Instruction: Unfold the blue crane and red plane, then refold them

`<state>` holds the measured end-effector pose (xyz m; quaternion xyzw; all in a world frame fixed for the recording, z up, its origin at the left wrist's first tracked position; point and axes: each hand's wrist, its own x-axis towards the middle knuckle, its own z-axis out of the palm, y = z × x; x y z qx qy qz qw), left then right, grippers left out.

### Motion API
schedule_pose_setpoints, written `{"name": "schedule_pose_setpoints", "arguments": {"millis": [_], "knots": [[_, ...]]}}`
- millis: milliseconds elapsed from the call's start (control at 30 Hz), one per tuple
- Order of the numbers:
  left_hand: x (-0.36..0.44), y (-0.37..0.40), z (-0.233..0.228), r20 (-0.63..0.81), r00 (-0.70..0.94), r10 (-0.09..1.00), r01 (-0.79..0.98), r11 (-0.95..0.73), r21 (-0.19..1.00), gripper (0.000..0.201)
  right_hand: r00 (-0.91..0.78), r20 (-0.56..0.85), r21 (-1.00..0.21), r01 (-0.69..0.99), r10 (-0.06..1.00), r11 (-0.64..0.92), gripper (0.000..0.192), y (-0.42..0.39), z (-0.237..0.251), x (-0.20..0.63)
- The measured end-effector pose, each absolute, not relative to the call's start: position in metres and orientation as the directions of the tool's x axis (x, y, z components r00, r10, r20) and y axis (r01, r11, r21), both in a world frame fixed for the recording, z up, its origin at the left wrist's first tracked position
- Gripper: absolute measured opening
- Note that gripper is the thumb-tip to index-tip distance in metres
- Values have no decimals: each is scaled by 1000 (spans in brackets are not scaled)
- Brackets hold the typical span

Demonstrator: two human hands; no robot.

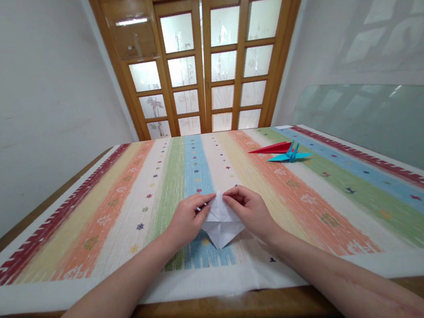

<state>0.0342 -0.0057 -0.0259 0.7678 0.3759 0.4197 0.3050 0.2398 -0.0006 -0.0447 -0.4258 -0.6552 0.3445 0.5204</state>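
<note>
A folded white paper [222,225] lies on the striped tablecloth [132,213] near the table's front edge, its lower point aimed toward me. My left hand [187,220] pinches the paper's upper left edge between thumb and fingers. My right hand [249,209] pinches the upper right edge, and the fingertips of both hands nearly meet at the paper's top. Both forearms reach in from the bottom of the view.
A red folded paper figure [272,148] and a blue paper crane [290,155] sit at the far right of the cloth. The wooden table edge [234,304] runs along the front. A wooden glazed door [201,65] stands behind, and a glass pane [390,122] leans at the right.
</note>
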Motion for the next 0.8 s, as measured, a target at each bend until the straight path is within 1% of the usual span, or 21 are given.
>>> {"name": "schedule_pose_setpoints", "arguments": {"millis": [133, 233, 300, 367, 433, 500, 567, 633, 667, 733, 800], "knots": [[35, -7, -27, 383, 358, 852, 329, -499, 802, 32, -93, 367, -908, 178, 925, 379, 18, 0, -44, 240], [36, -6, -30, 306, 333, 892, 275, -402, 873, 41, -113, 341, -924, 142, 933, 355, 18, -1, -42, 239], [37, -4, -32, 239, 327, 914, 210, -317, 925, 46, -149, 343, -917, 160, 927, 365, 17, -4, -39, 237], [37, -2, -33, 183, 337, 924, 164, -249, 954, 40, -197, 366, -892, 205, 910, 403, 17, -8, -36, 235], [36, -1, -32, 149, 346, 926, 162, -215, 963, 31, -231, 390, -864, 243, 891, 441, 17, -12, -34, 234], [36, 0, -32, 125, 346, 930, 178, -196, 964, 31, -239, 395, -858, 249, 887, 449, 19, -14, -32, 233], [34, 0, -31, 108, 344, 933, 185, -180, 966, 30, -239, 354, -891, 207, 904, 403, 20, -15, -31, 232], [32, 2, -32, 105, 332, 937, 172, -170, 970, 29, -255, 268, -940, 142, 929, 310, 23, -13, -31, 233], [31, 3, -32, 106, 319, 942, 161, -165, 973, 29, -270, 217, -961, 111, 938, 254, 27, -12, -32, 233], [28, 5, -31, 106, 272, 956, 127, -145, 981, 29, -307, 114, -987, 72, 945, 143, 36, -9, -34, 235], [24, 8, -30, 100, 209, 973, 81, -119, 990, 29, -326, 37, -997, 53, 945, 58, 34, -6, -36, 237]]}}
